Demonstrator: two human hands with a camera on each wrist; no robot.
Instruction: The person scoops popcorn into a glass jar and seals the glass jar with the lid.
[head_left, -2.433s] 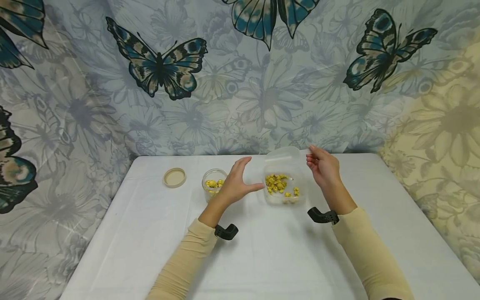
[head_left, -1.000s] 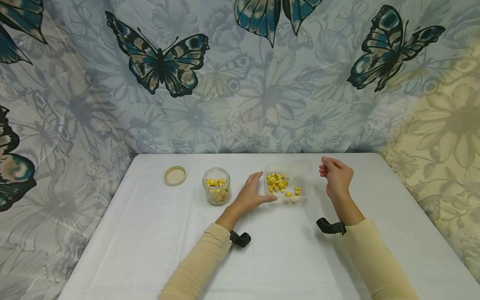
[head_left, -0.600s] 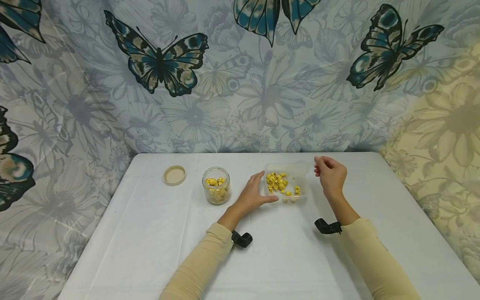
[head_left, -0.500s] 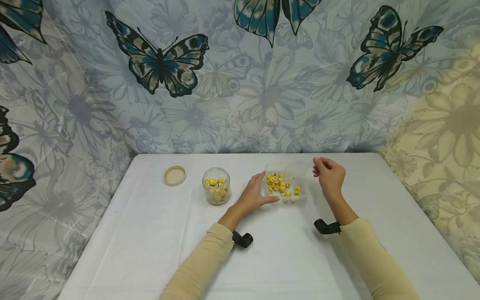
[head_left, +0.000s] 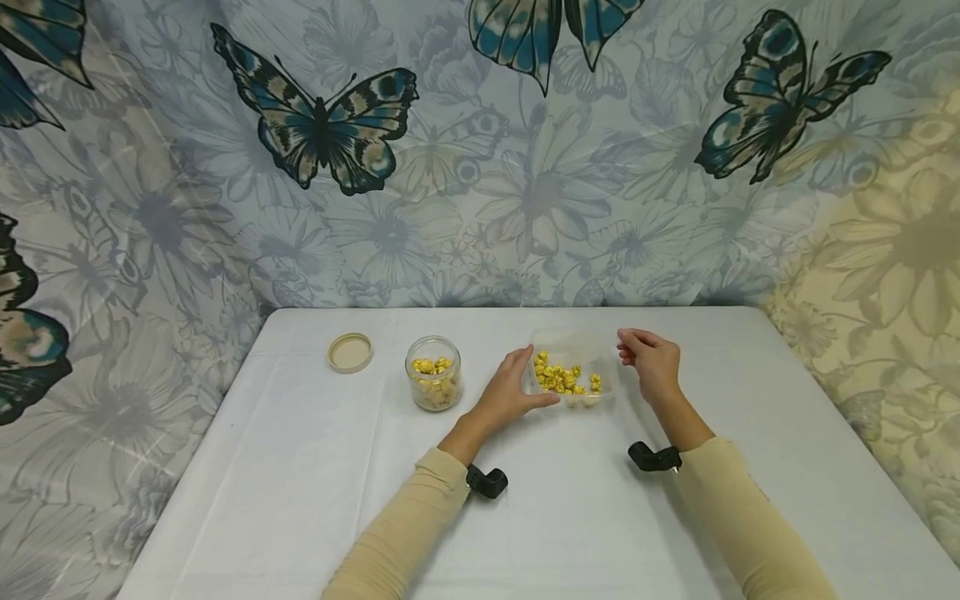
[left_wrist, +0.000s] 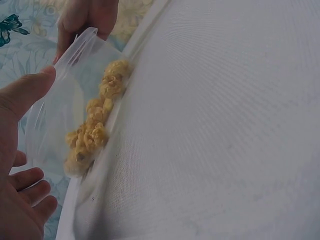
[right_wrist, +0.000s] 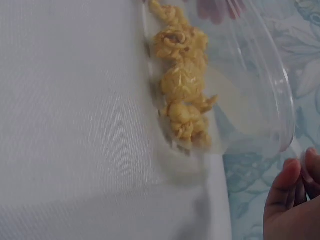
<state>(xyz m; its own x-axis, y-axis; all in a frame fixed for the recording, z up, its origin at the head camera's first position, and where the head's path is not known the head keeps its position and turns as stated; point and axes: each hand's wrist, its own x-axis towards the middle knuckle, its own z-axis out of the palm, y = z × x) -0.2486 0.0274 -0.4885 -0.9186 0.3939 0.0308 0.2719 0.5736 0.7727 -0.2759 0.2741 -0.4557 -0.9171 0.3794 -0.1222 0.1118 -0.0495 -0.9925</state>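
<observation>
A clear plastic container (head_left: 609, 392) holds yellow popcorn (head_left: 561, 377), most of it gathered toward the left and front. My left hand (head_left: 498, 396) is spread round the container's left front corner; its thumb touches the rim in the left wrist view, while several fingers (left_wrist: 35, 195) hang loosely below. At the right, my right hand (head_left: 654, 362) is at the container's far right edge, its thumb and forefinger pinching thin translucent plastic (right_wrist: 298, 150) there. To the left stands an uncovered glass jar (head_left: 435, 396), part-filled with popcorn.
A round, pale gold-rimmed lid (head_left: 349, 353) lies left of the jar. Everything stands on a white-covered table (head_left: 300, 500) near its back edge, against a butterfly-print cloth (head_left: 540, 192). Each wrist wears a black camera.
The left hand has come right from in front of the jar to the container. The container's raised translucent flap has come down with the right hand. Popcorn has slid forward and rightward.
</observation>
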